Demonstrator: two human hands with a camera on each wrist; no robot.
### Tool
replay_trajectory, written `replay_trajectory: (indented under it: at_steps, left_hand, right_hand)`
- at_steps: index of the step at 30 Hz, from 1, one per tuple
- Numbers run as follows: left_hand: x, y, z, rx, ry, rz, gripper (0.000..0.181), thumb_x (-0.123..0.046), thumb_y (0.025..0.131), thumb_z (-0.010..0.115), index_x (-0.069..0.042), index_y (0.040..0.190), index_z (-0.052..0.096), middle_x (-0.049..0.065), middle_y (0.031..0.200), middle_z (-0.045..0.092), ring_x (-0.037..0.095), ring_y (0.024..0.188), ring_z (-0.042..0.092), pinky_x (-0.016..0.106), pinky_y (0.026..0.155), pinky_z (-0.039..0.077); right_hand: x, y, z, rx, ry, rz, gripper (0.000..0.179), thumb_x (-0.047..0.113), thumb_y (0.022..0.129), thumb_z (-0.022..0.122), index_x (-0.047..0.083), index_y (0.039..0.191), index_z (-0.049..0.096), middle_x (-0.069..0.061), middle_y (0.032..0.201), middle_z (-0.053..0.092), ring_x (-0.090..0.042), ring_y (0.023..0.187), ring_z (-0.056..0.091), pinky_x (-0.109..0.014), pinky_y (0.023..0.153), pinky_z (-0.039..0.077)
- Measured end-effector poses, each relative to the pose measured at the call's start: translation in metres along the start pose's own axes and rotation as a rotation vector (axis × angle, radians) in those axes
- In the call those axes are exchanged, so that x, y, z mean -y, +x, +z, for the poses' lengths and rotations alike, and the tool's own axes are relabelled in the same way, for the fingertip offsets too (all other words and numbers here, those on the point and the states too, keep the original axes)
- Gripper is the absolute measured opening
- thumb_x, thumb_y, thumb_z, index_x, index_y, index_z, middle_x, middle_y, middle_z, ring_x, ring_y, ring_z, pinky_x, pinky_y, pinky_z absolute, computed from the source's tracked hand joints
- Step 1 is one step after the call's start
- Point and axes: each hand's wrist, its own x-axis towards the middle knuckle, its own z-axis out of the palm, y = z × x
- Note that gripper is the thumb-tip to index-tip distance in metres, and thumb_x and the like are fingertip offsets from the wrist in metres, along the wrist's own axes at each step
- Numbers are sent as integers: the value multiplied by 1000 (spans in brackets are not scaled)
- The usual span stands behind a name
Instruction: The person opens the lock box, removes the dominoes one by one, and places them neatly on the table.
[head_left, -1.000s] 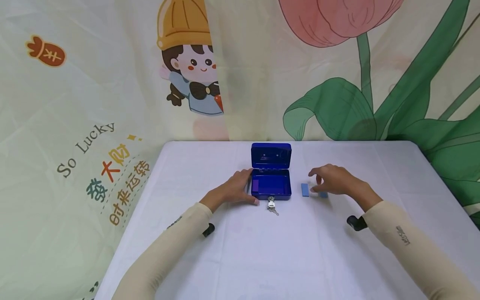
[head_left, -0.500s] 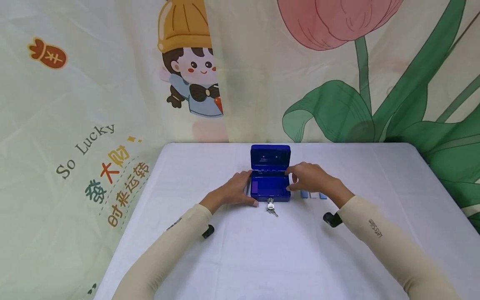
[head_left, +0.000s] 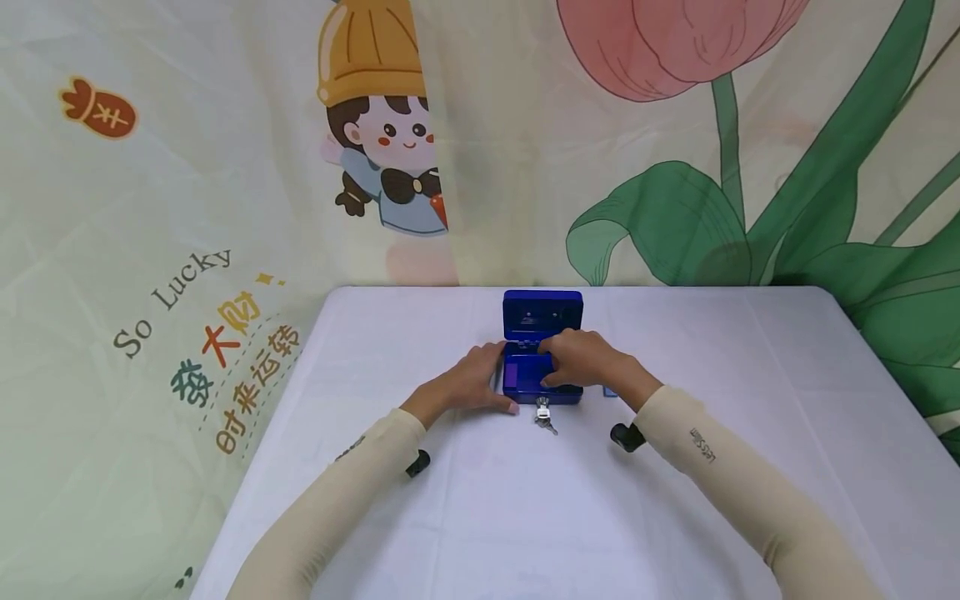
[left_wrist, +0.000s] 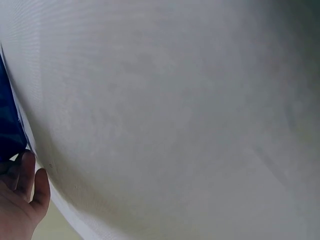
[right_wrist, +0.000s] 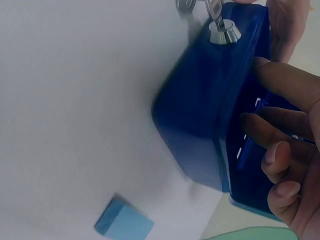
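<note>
A blue cash box (head_left: 542,312) stands with its lid up, keys (head_left: 543,412) hanging from its front lock. A flat purple piece (head_left: 511,375) lies inside at the left. My left hand (head_left: 472,379) holds the box's left side, thumb by the front corner and fingers toward the back. Over the box's right half is my right hand (head_left: 585,358), thumb and index finger reaching in a little apart. In the right wrist view its other fingers (right_wrist: 277,159) curl inward; whether a piece sits between thumb and index I cannot tell. Beside the box lies a light blue block (head_left: 610,391).
White cloth (head_left: 495,500) covers the table. A printed curtain (head_left: 495,167) hangs directly behind the table's back edge. Black wrist cameras (head_left: 627,437) jut out below both sleeves. My right forearm (head_left: 720,450) crosses over the table's right side.
My right hand has moved left from above the small blocks to over the open box, its forearm now covering most of the blocks. The left hand and box stay put.
</note>
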Motion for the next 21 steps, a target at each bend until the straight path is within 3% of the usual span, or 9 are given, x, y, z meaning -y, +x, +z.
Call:
replay_trajectory:
  at_steps: [9, 15, 21]
  left_hand:
    - [-1, -1, -1, 6, 16, -4, 120, -59, 71, 85, -8, 159, 21, 13, 151, 44, 30, 131, 43, 47, 115, 36]
    - [-1, -1, 1, 16, 12, -27, 121, -61, 71, 84, -9, 160, 19, 13, 155, 40, 31, 137, 40, 47, 118, 34]
    - [0, -1, 1, 8, 12, -24, 121, -61, 72, 84, -8, 160, 19, 13, 155, 40, 31, 137, 40, 47, 117, 34]
  right_hand:
    - [10, 17, 8, 8, -24, -29, 55, 37, 85, 81, 7, 128, 67, -4, 91, 74, -15, 75, 65, -36, 76, 59]
    - [15, 25, 11, 17, -49, -25, 56, 39, 86, 80, 8, 130, 66, -8, 110, 75, -21, 93, 71, -47, 88, 58]
    - [18, 29, 12, 28, -36, -13, 54, 38, 86, 80, 9, 129, 67, -8, 114, 74, -24, 101, 71, -49, 91, 57]
